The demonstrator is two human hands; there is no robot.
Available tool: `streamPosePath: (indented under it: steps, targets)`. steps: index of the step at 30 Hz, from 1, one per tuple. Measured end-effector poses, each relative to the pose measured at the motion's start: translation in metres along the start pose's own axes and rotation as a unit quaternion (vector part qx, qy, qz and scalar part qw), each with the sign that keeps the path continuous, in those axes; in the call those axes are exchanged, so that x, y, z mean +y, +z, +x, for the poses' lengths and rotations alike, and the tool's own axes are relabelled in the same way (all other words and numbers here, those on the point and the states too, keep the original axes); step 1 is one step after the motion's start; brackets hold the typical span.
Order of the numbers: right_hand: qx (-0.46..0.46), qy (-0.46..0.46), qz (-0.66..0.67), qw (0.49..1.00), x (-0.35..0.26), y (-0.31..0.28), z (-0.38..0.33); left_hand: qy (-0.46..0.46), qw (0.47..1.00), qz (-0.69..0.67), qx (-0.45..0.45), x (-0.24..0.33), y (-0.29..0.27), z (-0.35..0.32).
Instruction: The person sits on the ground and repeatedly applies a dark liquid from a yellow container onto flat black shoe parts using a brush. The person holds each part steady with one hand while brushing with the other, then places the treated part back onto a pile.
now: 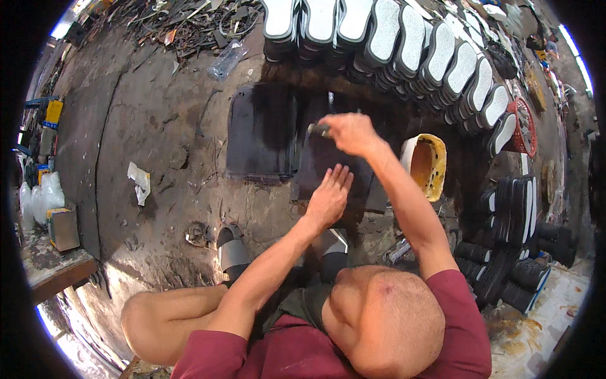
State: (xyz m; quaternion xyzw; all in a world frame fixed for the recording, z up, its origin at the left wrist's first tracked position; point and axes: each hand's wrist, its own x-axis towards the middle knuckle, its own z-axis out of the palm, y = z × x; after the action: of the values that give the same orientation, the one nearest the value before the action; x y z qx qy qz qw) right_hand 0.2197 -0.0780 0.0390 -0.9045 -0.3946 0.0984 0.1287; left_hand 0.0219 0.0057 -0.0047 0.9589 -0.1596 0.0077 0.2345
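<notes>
My left hand lies flat, fingers stretched out, on a dark sheet on the floor. Above the same sheet, my right hand is closed round what looks like a small brush; its grip is mostly hidden by the fingers. A second dark sheet, wet-looking in patches, lies to the left. To the right of my right forearm stands a yellow-and-white tub with amber liquid inside and dark specks on its wall.
Stacks of sole-shaped pieces with pale tops curve along the back and right. A red basket stands beyond them. More dark soles are piled at the right. Scraps and a plastic bottle lie at the back left.
</notes>
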Motion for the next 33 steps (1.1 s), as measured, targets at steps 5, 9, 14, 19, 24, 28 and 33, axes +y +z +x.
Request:
streamPosePath:
  steps: [5, 9, 14, 19, 24, 28, 33]
  targets:
    - [0.0, -0.108, -0.025, 0.994, -0.092, 0.046, -0.078, -0.018, 0.958, -0.184, -0.22, 0.042, 0.041, -0.043]
    - [0.011, -0.103, 0.181, 0.978, -0.133, 0.018, -0.114, 0.095, 0.979, -0.181, -0.021, 0.062, 0.045, -0.058]
    - [0.261, -0.02, 0.268, 0.927, -0.041, -0.083, -0.096, 0.048, 0.988, -0.094, 0.109, 0.029, 0.02, -0.013]
    - [0.083, -0.113, 0.196, 0.97, 0.052, -0.05, -0.015, -0.006, 1.0, -0.006, -0.03, 0.012, 0.014, 0.003]
    - [0.006, 0.12, 0.081, 0.989, 0.095, -0.03, 0.05, -0.018, 1.0, 0.005, 0.004, 0.015, 0.026, -0.01]
    - [-0.059, 0.052, 0.014, 0.997, 0.1, -0.04, 0.067, -0.035, 0.999, -0.01, -0.016, 0.012, 0.028, -0.008]
    - [0.005, -0.286, 0.017, 0.958, 0.094, -0.049, 0.04, -0.03, 0.999, -0.039, 0.011, 0.01, 0.021, -0.005]
